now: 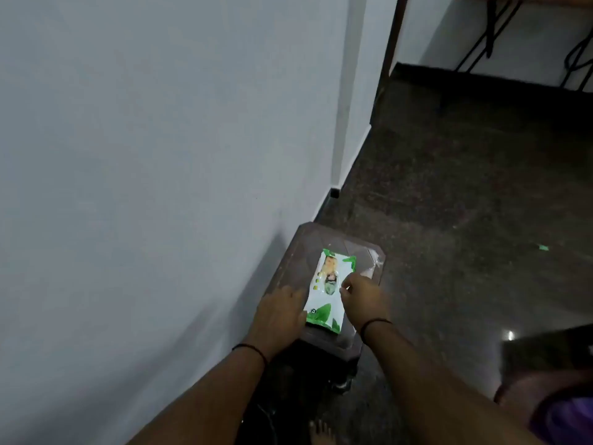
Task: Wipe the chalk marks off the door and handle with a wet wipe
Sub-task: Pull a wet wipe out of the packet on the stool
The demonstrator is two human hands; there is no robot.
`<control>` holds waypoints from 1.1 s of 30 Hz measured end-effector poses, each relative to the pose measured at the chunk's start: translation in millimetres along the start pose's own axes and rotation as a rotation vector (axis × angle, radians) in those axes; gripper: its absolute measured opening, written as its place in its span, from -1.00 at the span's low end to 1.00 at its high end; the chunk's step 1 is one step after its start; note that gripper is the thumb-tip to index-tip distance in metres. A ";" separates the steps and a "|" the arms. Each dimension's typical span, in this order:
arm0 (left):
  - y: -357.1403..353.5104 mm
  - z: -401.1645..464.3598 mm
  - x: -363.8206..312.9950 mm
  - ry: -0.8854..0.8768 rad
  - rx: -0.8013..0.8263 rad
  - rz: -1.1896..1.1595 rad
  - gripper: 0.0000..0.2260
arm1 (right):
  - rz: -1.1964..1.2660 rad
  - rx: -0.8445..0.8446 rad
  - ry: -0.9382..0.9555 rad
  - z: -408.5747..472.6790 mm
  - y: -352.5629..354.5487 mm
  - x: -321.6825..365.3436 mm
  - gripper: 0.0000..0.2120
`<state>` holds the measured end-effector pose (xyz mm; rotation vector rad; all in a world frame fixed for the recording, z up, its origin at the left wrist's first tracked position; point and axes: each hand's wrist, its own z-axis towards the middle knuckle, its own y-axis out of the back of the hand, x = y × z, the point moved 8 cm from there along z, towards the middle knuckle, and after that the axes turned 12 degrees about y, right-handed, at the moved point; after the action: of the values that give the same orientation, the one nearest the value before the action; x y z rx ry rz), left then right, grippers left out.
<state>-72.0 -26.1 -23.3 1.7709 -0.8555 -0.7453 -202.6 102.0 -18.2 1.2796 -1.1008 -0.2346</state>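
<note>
A small dark wooden surface [300, 252] stands against a pale grey wall [160, 139], on a dark speckled floor [465, 203]. On the surface lies a green-and-white wet wipe pack [330, 289]. The left hand [282, 313] rests flat at the pack's near left edge, grip wide. The right hand [362, 297] pinches at the pack's middle, grip narrow.

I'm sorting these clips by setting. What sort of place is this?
Probably a room or hallway in a home: plain white wall, dark polished stone floor, and a small dark wooden stool holding a wet wipe pack.
</note>
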 end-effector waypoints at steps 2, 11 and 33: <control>-25.4 20.7 -9.8 -0.028 0.025 -0.005 -0.60 | 0.033 0.010 -0.043 16.2 -23.4 -21.3 -0.90; -104.5 96.5 -21.2 -0.054 0.049 -0.056 -0.38 | -0.017 0.090 0.016 71.2 -105.4 -64.7 -0.79; -112.9 105.7 -35.2 -0.001 0.056 0.063 -0.43 | 0.894 -0.236 -0.441 68.6 -117.6 -85.2 -0.72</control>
<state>-152.5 -21.7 -159.8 1.7849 -0.9365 -0.6865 -249.1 76.3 -169.8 0.4398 -1.8537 0.0400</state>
